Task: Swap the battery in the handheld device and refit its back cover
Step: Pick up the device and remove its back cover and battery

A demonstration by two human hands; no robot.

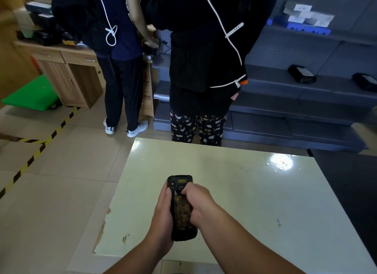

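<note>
A black handheld device (181,208) is held back side up over the pale table (255,202). Its worn, brownish back cover runs down the middle, and a small yellow label sits near its far end. My left hand (162,214) wraps the device's left edge from below. My right hand (199,202) grips the right edge, with the thumb and a fingertip pressed on the back near the top of the cover. No loose battery shows anywhere in view.
Two people stand with their backs to me just beyond the table's far edge (204,145). Grey shelving (306,94) with dark pouches is behind them on the right. A wooden desk (67,69) and yellow-black floor tape (36,153) are to the left.
</note>
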